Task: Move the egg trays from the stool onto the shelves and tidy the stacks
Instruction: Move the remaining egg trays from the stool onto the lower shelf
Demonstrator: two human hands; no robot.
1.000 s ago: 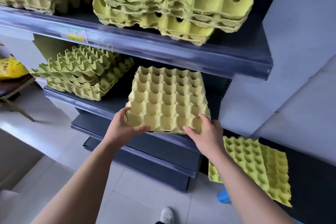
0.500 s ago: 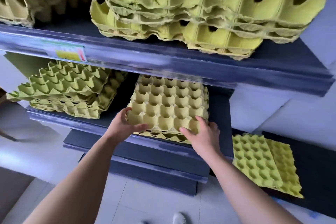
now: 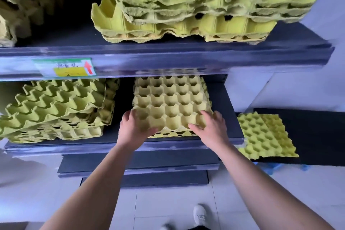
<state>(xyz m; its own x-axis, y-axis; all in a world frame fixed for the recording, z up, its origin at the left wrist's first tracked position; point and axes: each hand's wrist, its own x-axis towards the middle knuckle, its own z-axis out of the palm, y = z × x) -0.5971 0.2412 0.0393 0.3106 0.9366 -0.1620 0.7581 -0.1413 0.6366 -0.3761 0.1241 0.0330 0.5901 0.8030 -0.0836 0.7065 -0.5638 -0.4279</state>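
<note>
Left hand (image 3: pixel 135 129) and right hand (image 3: pixel 211 129) each pinch one front corner of one egg tray (image 3: pixel 170 101), beside one other stack (image 3: pixel 56 110)

5 egg-tray stacks: 2 on upper shelf (image 3: pixel 168 58) (upper-left stack (image 3: pixel 11 15), upper-right stack (image 3: pixel 205 11)), 2 on middle shelf (image 3: pixel 74 145) (middle-left stack (image 3: pixel 56 110), middle-right stack (image 3: pixel 171 102)), 1 on stool (image 3: pixel 317 132) at its left edge (stool stack (image 3: pixel 265 136)); 2 hands (left hand (image 3: pixel 133 130), right hand (image 3: pixel 212 130)), 1 shelf label (image 3: pixel 65 67), 1 white shoe (image 3: pixel 200 214) fully seen.
</note>
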